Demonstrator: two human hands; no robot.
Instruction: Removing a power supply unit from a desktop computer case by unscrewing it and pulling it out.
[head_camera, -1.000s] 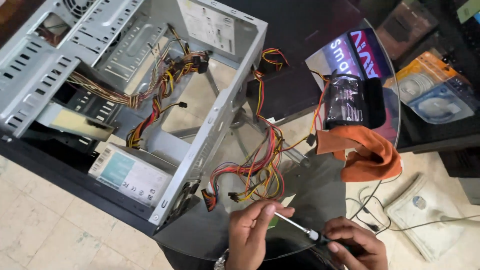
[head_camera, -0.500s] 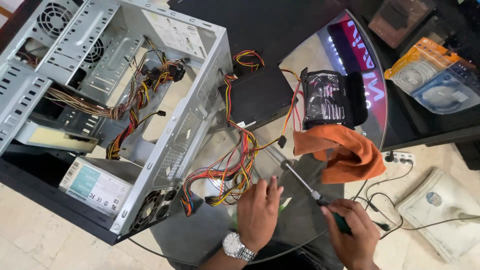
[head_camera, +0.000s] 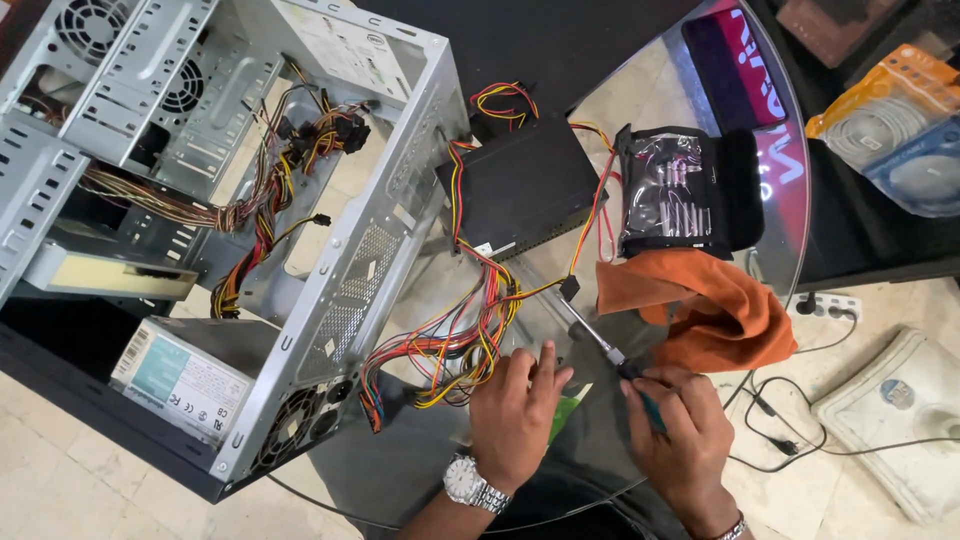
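Observation:
My right hand (head_camera: 678, 432) grips a screwdriver (head_camera: 598, 342) by its dark handle; the metal shaft points up and left toward a black connector on the glass table (head_camera: 780, 200). My left hand (head_camera: 515, 410), with a wristwatch, rests flat on a small green circuit board (head_camera: 565, 412), fingertips beside the shaft. A bundle of red, yellow and black cables (head_camera: 455, 340) lies just left of that hand and runs up to a black power supply box (head_camera: 522, 185). An orange cloth (head_camera: 715, 310) lies right of the screwdriver.
An open grey computer case (head_camera: 200, 200) lies on its side at left, with wiring, fans and a second power supply inside. A black pouch of tool bits (head_camera: 685, 195) sits above the cloth. Packaged cables, a white device and a power strip lie at right.
The view has shifted, so the case sits further left. My hands and the screwdriver have moved up toward the cable bundle; the left hand now lies flat on the green board.

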